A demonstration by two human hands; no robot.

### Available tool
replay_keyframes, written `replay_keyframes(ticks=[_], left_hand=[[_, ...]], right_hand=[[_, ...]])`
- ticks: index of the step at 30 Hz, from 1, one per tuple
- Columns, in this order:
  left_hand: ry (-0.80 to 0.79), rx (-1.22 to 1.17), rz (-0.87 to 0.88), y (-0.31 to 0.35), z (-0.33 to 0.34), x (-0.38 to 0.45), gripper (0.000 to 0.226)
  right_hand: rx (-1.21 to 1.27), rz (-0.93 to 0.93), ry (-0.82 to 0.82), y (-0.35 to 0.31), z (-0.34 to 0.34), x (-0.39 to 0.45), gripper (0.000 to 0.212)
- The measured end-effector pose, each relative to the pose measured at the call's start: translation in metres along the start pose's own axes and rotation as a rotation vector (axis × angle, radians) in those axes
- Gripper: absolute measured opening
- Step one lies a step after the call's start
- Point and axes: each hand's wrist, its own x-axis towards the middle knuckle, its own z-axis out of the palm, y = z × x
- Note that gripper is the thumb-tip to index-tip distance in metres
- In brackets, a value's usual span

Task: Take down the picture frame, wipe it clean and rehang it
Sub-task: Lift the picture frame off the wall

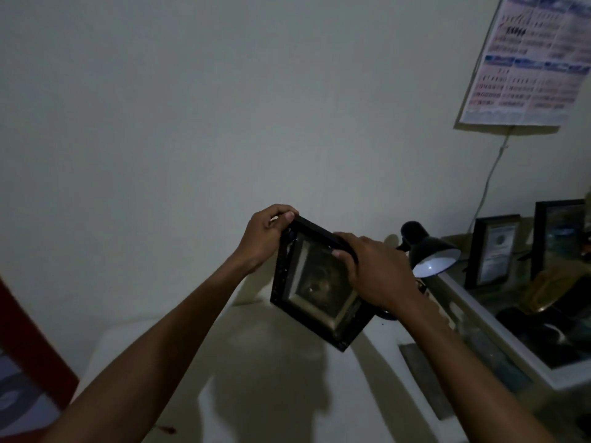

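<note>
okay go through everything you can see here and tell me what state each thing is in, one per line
picture frame: off the wall, tilted, held above the table by both hands
left hand: grips the frame's top left corner
right hand: grips the frame's upper right edge
desk lamp: shade tipped down; lit or not, cannot tell
calendar: hanging on the wall
two framed pictures: standing upright at right

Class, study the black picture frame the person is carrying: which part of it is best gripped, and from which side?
Grip the picture frame by its raised black border at two opposite edges, as the left hand and right hand do, coming in from the sides. It hangs tilted, so the glass stays untouched.
</note>
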Motion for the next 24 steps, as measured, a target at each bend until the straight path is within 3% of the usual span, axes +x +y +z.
replay_keyframes(ticks=[9,17,24], left_hand=[[0.029,-0.067,-0.006,-0.03,-0.017,-0.022,0.018],[0.041,-0.103,-0.027,-0.05,-0.041,-0.049,0.017],[0.155,-0.177,-0.158,-0.061,-0.065,-0.095,0.018]], right_hand=[[-0.23,-0.02,0.016,-0.026,0.023,-0.006,0.043],[-0.235,-0.025,-0.054,-0.054,0.039,-0.009,0.047],[-0.412,-0.053,-0.004,-0.103,0.05,-0.042,0.041]])
